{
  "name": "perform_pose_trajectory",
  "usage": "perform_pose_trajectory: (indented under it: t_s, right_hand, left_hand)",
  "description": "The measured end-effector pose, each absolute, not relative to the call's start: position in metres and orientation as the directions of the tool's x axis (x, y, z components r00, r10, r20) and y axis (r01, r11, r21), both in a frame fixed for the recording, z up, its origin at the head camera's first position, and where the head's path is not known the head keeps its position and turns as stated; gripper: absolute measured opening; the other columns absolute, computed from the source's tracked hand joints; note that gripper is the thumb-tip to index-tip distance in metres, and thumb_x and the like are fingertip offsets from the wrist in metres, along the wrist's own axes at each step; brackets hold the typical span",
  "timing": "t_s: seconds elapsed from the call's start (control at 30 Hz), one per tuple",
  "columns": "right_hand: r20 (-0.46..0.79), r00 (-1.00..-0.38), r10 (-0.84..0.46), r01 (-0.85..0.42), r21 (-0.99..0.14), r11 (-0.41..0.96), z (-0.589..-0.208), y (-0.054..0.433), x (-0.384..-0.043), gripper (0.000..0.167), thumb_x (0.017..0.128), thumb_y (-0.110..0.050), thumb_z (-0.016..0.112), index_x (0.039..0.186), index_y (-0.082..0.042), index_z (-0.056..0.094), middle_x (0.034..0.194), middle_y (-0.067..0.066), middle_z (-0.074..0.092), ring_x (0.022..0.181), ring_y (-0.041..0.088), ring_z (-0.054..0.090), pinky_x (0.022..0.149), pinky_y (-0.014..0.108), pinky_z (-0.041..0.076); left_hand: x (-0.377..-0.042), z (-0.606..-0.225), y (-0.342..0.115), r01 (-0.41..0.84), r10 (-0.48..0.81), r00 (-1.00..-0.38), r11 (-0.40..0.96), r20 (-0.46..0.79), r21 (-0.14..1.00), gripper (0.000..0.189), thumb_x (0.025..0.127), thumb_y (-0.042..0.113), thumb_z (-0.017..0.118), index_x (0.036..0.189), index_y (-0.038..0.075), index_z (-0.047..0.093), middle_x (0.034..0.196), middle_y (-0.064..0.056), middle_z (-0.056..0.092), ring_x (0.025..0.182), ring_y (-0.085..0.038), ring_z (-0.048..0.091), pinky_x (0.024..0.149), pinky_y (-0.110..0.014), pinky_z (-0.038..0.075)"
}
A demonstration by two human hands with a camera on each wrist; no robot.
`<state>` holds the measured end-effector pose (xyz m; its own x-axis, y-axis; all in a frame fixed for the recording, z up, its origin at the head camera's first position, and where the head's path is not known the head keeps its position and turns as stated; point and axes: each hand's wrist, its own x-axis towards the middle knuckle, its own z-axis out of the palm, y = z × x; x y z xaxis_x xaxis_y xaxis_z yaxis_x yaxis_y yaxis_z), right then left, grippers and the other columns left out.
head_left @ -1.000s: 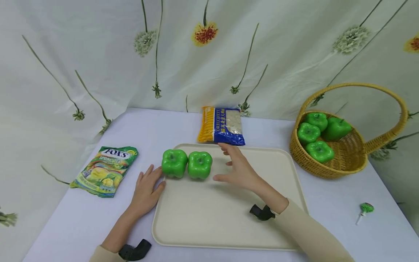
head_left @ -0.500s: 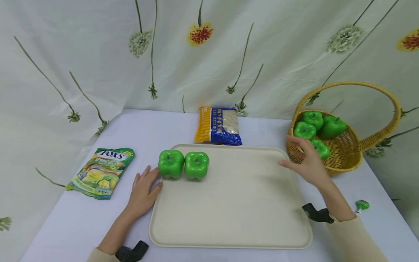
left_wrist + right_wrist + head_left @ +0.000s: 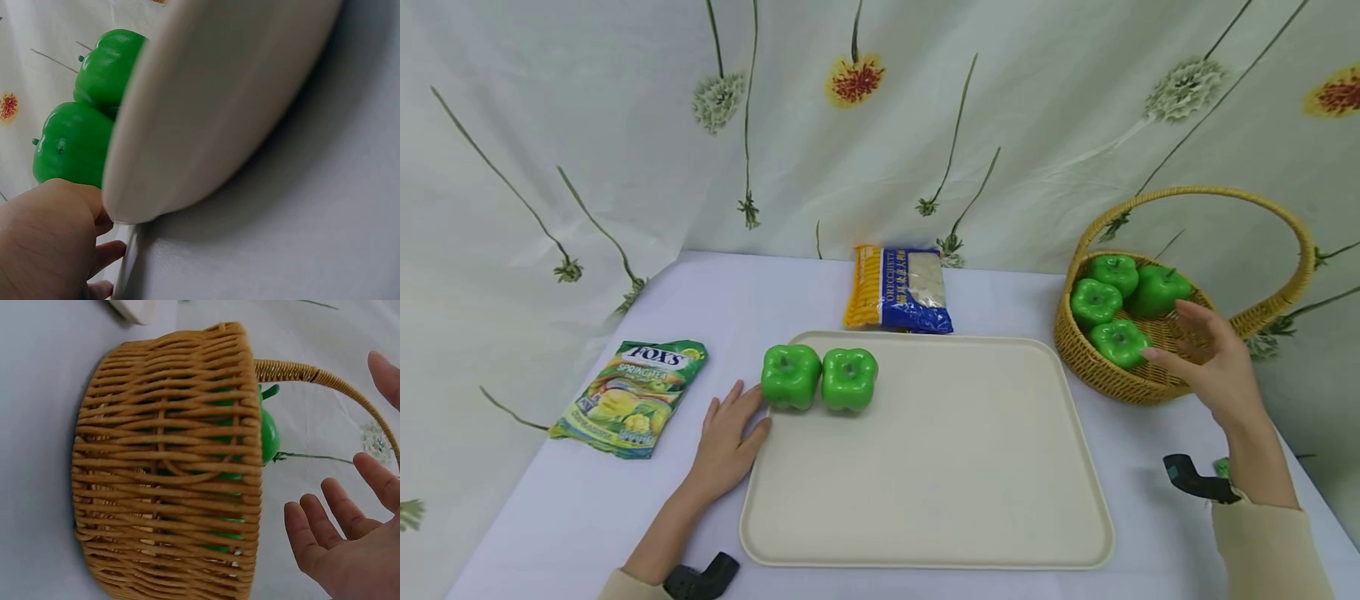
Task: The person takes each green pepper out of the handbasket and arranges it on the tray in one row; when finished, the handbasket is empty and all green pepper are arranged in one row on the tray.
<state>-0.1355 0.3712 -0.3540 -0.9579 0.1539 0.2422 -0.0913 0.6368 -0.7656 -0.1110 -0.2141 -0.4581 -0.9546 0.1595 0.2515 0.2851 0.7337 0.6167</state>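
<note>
Two green bell peppers, a left one (image 3: 791,377) and a right one (image 3: 848,379), stand side by side at the tray's back left corner. My left hand (image 3: 727,442) rests at the left edge of the cream tray (image 3: 925,467), fingers extended beside the left pepper. Over the front right of the wicker basket (image 3: 1093,371), my right hand (image 3: 1219,367) hovers with its fingers spread and holds nothing. Several green peppers (image 3: 1120,342) lie in the basket. In the right wrist view, the basket wall (image 3: 169,462) hides most of them.
A bag of orecchiette pasta (image 3: 898,287) lies behind the tray. To the left is a green Fox's candy bag (image 3: 632,398). A green lollipop (image 3: 1222,467) lies at the right, partly hidden by my right wrist. The basket's tall handle (image 3: 1210,192) arches above it.
My right hand has moved from over the tray, beside the right pepper, rightward to the basket. My left hand has stayed by the tray's edge. The view has shifted slightly.
</note>
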Motion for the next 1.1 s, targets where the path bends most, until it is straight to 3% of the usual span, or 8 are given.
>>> perform_pose_trajectory:
  t_s: [0.2, 0.37, 0.43, 0.57, 0.67, 0.8, 0.9, 1.1]
  right_hand:
    - [0.178, -0.968, 0.176, -0.025, -0.770, 0.638, -0.365, 0.380, -0.143, 0.077, 0.090, -0.019, 0.072, 0.154, -0.017, 0.029, 0.147, 0.008, 0.039, 0.104, -0.011, 0.040, 0.075, 0.001, 0.038]
    - [0.153, -0.974, 0.166, -0.016, -0.780, 0.626, -0.374, 0.383, -0.147, 0.075, 0.090, -0.021, 0.072, 0.153, -0.019, 0.031, 0.137, -0.004, 0.045, 0.111, -0.009, 0.039, 0.078, 0.001, 0.037]
    - [0.155, -0.973, 0.170, -0.013, -0.774, 0.634, -0.377, 0.383, -0.149, 0.075, 0.089, -0.022, 0.072, 0.153, -0.018, 0.032, 0.135, -0.004, 0.045, 0.114, -0.003, 0.041, 0.078, 0.001, 0.037]
    - [0.140, -0.977, 0.160, -0.004, -0.764, 0.645, -0.380, 0.381, -0.151, 0.076, 0.090, -0.024, 0.071, 0.154, -0.017, 0.029, 0.147, 0.015, 0.037, 0.131, 0.017, 0.038, 0.081, 0.001, 0.036]
    - [0.120, -0.982, 0.147, 0.005, -0.760, 0.649, -0.379, 0.378, -0.152, 0.077, 0.091, -0.025, 0.071, 0.155, -0.018, 0.027, 0.152, 0.021, 0.032, 0.137, 0.027, 0.032, 0.093, 0.012, 0.038]
    - [0.089, -0.988, 0.128, 0.014, -0.770, 0.638, -0.378, 0.375, -0.154, 0.079, 0.091, -0.025, 0.070, 0.155, -0.016, 0.025, 0.154, 0.025, 0.027, 0.139, 0.035, 0.027, 0.111, 0.044, 0.034]
    - [0.063, -0.992, 0.110, 0.021, -0.775, 0.632, -0.378, 0.373, -0.156, 0.081, 0.091, -0.026, 0.070, 0.156, -0.012, 0.023, 0.154, 0.029, 0.025, 0.139, 0.043, 0.025, 0.109, 0.061, 0.028]
    - [0.040, -0.994, 0.104, 0.040, -0.739, 0.672, -0.377, 0.366, -0.160, 0.086, 0.089, -0.028, 0.072, 0.153, -0.001, 0.022, 0.152, 0.034, 0.024, 0.135, 0.053, 0.026, 0.101, 0.069, 0.030]
  left_hand:
    - [-0.111, -0.459, -0.213, 0.278, 0.153, -0.956, 0.738, 0.249, 0.615, 0.047, 0.094, 0.008, 0.054, 0.140, -0.002, 0.048, 0.143, -0.026, 0.049, 0.142, -0.053, 0.024, 0.111, -0.072, 0.006]
    - [-0.110, -0.458, -0.212, 0.275, 0.154, -0.958, 0.737, 0.243, 0.618, 0.047, 0.094, 0.008, 0.054, 0.140, -0.001, 0.048, 0.143, -0.026, 0.049, 0.142, -0.052, 0.024, 0.112, -0.072, 0.005]
    - [-0.111, -0.458, -0.212, 0.273, 0.155, -0.959, 0.737, 0.238, 0.618, 0.047, 0.095, 0.008, 0.053, 0.140, -0.001, 0.048, 0.143, -0.026, 0.049, 0.142, -0.052, 0.023, 0.112, -0.072, 0.005]
    - [-0.111, -0.458, -0.212, 0.268, 0.154, -0.960, 0.739, 0.233, 0.617, 0.047, 0.095, 0.009, 0.053, 0.140, -0.002, 0.048, 0.144, -0.026, 0.049, 0.143, -0.052, 0.023, 0.112, -0.072, 0.005]
    - [-0.111, -0.457, -0.212, 0.264, 0.152, -0.962, 0.740, 0.228, 0.619, 0.047, 0.095, 0.009, 0.053, 0.141, -0.001, 0.047, 0.144, -0.026, 0.048, 0.143, -0.052, 0.023, 0.112, -0.072, 0.004]
    - [-0.111, -0.457, -0.212, 0.261, 0.152, -0.963, 0.741, 0.225, 0.619, 0.047, 0.095, 0.009, 0.053, 0.141, -0.001, 0.047, 0.144, -0.025, 0.048, 0.143, -0.052, 0.023, 0.113, -0.072, 0.004]
    - [-0.111, -0.457, -0.213, 0.261, 0.153, -0.963, 0.741, 0.224, 0.618, 0.047, 0.095, 0.010, 0.053, 0.141, -0.001, 0.047, 0.144, -0.025, 0.048, 0.143, -0.052, 0.022, 0.113, -0.071, 0.004]
    - [-0.111, -0.457, -0.214, 0.262, 0.151, -0.962, 0.744, 0.226, 0.614, 0.047, 0.095, 0.010, 0.053, 0.141, -0.001, 0.047, 0.144, -0.025, 0.048, 0.143, -0.051, 0.023, 0.113, -0.071, 0.005]
